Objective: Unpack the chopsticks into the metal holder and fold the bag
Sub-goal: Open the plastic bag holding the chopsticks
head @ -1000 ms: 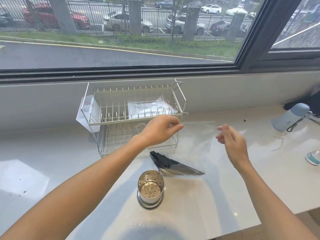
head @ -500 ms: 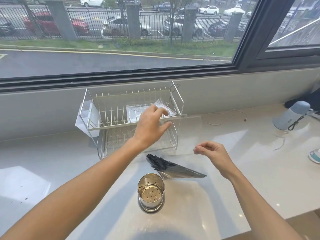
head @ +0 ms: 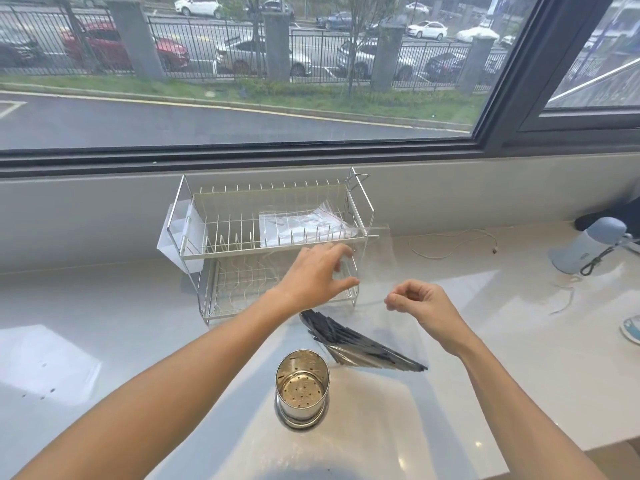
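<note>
The clear plastic bag is held up in the air in front of the dish rack. My left hand touches the bag's left edge with thumb and fingers spread. My right hand pinches its lower right edge between thumb and forefinger. Below the bag, a bundle of black and silver chopsticks lies fanned out on the counter. The round metal holder stands upright nearer to me, and its perforated bottom shows with nothing inside.
A two-tier wire dish rack stands by the wall and holds another plastic packet on its top shelf. A white cable, a pale blue appliance and a teal-rimmed object sit at the right. The counter's front edge is close at lower right.
My right hand came in toward the left and closed into a pinch on the bag. My left hand opened its fingers and stayed at the bag's left edge. The bag now stands more upright.
</note>
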